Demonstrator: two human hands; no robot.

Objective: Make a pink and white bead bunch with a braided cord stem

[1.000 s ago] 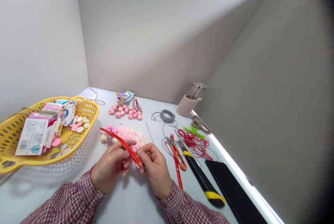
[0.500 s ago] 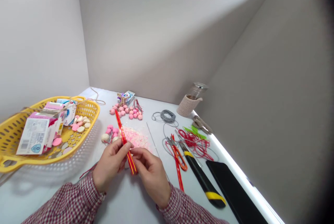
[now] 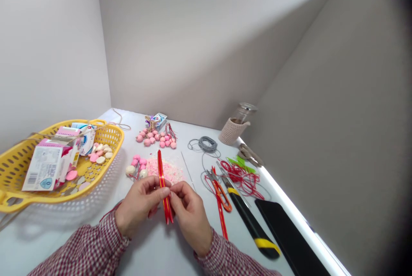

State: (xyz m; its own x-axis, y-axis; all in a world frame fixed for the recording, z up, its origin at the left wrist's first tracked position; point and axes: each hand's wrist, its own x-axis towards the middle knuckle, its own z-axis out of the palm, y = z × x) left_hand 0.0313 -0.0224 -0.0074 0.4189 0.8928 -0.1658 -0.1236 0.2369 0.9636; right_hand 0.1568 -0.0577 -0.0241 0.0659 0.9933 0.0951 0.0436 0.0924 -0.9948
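- Over the white tabletop (image 3: 151, 252), between both hands: holding a folded red-and-gold strip (image 3: 160, 168) upright, its upper end rising in front of a heap of pink flakes (image 3: 174, 173) and its lower end hanging below the hands.
- Left hand (image 3: 138, 209): pinching the strip between thumb and bent fingers, these pressed together rather than spread.
- Right hand (image 3: 189, 218): closing on the strip's other side, fingertips (image 3: 174, 192) gripping it, remaining fingers curling inward.
- Slipping risk: strip appearing smooth and springy; any loosening of either pinch possibly letting it spring apart or dropping it onto the flakes.
- Scatter risk: flakes lying loose just beyond the hands; a strip end or knuckle brushing them possibly spreading them toward the pink-and-white clay balls (image 3: 135, 165) and the thin metal rod (image 3: 187, 168).
- Cutting risk: orange-handled thread snips (image 3: 222, 196) and a black-and-yellow utility knife (image 3: 249, 224) lying near the right hand; a careless sideways reach possibly nicking a finger, though the knife's blade position remains hard to tell.
- Snagging risk: loops of red cord (image 3: 241, 177) tangling beside the snips; a sleeve cuff or strip end possibly catching them and dragging the tools.
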